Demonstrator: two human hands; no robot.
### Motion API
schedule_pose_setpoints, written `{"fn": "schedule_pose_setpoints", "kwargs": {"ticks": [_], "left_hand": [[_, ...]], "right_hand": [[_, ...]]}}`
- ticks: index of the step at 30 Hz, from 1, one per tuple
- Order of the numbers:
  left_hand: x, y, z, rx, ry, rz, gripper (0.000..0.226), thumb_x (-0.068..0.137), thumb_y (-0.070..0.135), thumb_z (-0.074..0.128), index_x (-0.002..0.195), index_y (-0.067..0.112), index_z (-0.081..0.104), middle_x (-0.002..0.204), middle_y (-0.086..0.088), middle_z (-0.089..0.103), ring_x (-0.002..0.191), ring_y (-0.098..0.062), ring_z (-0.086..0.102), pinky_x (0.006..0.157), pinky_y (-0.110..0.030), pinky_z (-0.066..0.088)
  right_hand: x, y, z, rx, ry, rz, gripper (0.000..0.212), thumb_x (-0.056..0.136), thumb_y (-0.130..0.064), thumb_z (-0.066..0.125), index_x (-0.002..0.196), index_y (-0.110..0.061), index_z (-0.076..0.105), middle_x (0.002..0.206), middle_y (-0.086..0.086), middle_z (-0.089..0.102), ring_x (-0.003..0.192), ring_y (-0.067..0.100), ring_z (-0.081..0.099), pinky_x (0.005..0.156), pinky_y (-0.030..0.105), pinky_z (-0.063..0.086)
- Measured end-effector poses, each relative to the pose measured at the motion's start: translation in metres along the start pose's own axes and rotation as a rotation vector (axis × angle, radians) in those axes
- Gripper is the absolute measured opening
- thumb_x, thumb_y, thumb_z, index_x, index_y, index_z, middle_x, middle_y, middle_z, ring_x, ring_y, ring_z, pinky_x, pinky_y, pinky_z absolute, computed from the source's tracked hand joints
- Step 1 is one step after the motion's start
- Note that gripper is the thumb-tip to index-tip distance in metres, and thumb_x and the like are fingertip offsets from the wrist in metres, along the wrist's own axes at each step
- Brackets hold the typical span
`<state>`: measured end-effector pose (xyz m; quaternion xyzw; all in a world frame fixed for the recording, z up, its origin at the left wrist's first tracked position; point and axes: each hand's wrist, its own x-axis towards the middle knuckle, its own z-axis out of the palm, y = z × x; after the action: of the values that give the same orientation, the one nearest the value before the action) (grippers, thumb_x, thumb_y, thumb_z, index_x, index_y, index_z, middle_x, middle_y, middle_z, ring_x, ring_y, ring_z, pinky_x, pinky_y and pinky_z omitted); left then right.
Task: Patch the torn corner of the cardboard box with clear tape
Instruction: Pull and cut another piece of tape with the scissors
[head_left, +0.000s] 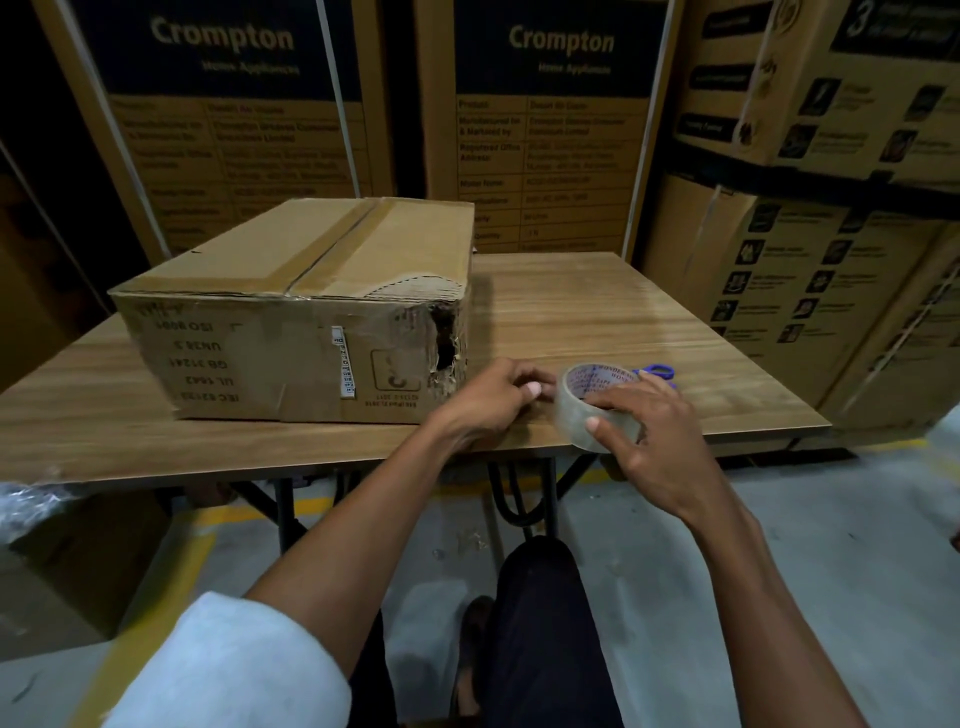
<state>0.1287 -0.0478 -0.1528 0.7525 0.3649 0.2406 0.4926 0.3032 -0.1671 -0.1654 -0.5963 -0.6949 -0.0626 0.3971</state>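
Near the table's (597, 291) front edge, the right hand (649, 431) clamps the clear tape roll (592, 400) while the left hand's (488, 400) fingertips pinch at its end, just beside the cardboard box's (291, 312) torn corner (444, 343); the tape could split or stick to itself if peeled crookedly.

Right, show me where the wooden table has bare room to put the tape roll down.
Bare wood lies right of the brown cardboard box, back to the wooden table's far edge. The near right corner is crowded: both hands, the clear tape roll and purple-handled scissors.
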Motion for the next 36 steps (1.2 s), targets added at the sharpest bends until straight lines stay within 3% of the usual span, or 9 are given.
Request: {"fn": "schedule_pose_setpoints", "kwargs": {"ticks": [4,8,10,15,19,22,30,33,36], "left_hand": [[-0.003,-0.002,0.002,-0.084,0.075,0.01,0.026,0.106,0.001,0.05,0.123,0.005,0.069,0.1,0.0,0.074,0.087,-0.003,0.069,0.073,-0.007,0.052],[-0.003,-0.004,0.005,-0.161,0.136,0.008,0.016,0.101,0.004,0.063,0.107,0.011,0.075,0.097,-0.005,0.077,0.091,-0.016,0.073,0.087,-0.031,0.061],[-0.008,-0.002,0.007,-0.109,0.218,0.018,0.01,0.098,0.006,0.068,0.102,0.009,0.077,0.089,-0.003,0.078,0.08,-0.012,0.074,0.074,-0.024,0.06],[-0.029,0.008,0.015,0.06,0.386,0.106,0.005,0.094,0.016,0.076,0.094,0.017,0.08,0.081,0.007,0.078,0.07,0.002,0.073,0.069,-0.014,0.058],[-0.046,0.019,0.007,-0.172,0.414,0.067,0.009,0.091,0.008,0.078,0.087,0.015,0.081,0.079,-0.001,0.078,0.077,-0.014,0.079,0.074,-0.034,0.066],[-0.059,0.028,-0.005,-0.261,0.385,0.056,0.003,0.09,0.005,0.078,0.09,0.007,0.08,0.085,-0.013,0.079,0.08,-0.021,0.081,0.073,-0.034,0.066],[-0.087,0.044,-0.028,-0.309,0.411,0.056,0.008,0.089,0.0,0.077,0.096,-0.003,0.079,0.084,-0.022,0.079,0.079,-0.028,0.081,0.072,-0.033,0.066],[-0.09,0.046,-0.035,-0.32,0.421,0.062,0.008,0.089,-0.001,0.076,0.096,-0.003,0.079,0.083,-0.02,0.078,0.076,-0.026,0.081,0.067,-0.028,0.065],[-0.091,0.046,-0.042,-0.287,0.431,0.07,0.006,0.088,-0.003,0.077,0.092,-0.001,0.079,0.082,-0.02,0.078,0.074,-0.024,0.08,0.068,-0.029,0.065]], "right_hand": [[-0.001,0.002,0.0,-0.007,0.01,-0.013,0.026,0.086,-0.029,0.066,0.103,-0.013,0.077,0.101,-0.002,0.075,0.098,0.009,0.061,0.118,0.047,0.03],[0.001,0.003,0.001,-0.017,0.007,-0.018,0.023,0.086,-0.035,0.07,0.096,-0.015,0.077,0.095,-0.006,0.075,0.093,0.003,0.059,0.119,0.043,0.029],[0.002,0.004,0.001,-0.034,0.015,-0.009,0.02,0.084,-0.033,0.079,0.092,-0.015,0.077,0.094,-0.002,0.077,0.094,0.004,0.059,0.119,0.041,0.028],[0.007,0.011,-0.001,-0.103,0.001,-0.022,0.031,0.085,-0.04,0.073,0.094,-0.01,0.077,0.097,0.009,0.077,0.118,0.026,0.061,0.114,0.047,0.037],[0.011,0.005,-0.008,-0.02,0.063,-0.139,0.032,0.087,-0.037,0.07,0.087,-0.005,0.073,0.086,0.005,0.075,0.092,0.018,0.069,0.086,0.024,0.05],[0.013,-0.007,-0.009,0.008,0.099,-0.186,0.031,0.091,-0.037,0.067,0.079,-0.009,0.068,0.071,-0.013,0.058,0.065,-0.007,0.051,0.065,0.006,0.035],[0.042,-0.022,-0.01,0.069,0.074,-0.216,0.042,0.091,-0.047,0.059,0.068,-0.011,0.065,0.058,-0.002,0.061,0.049,0.016,0.054,0.046,0.033,0.041],[0.049,-0.025,-0.011,0.122,0.032,-0.185,0.038,0.089,-0.05,0.06,0.063,-0.023,0.057,0.055,-0.009,0.053,0.049,0.009,0.048,0.048,0.031,0.037],[0.041,-0.024,-0.016,0.341,-0.091,-0.17,0.043,0.086,-0.046,0.062,0.064,-0.01,0.052,0.057,0.005,0.05,0.052,0.019,0.046,0.051,0.035,0.033]]}}
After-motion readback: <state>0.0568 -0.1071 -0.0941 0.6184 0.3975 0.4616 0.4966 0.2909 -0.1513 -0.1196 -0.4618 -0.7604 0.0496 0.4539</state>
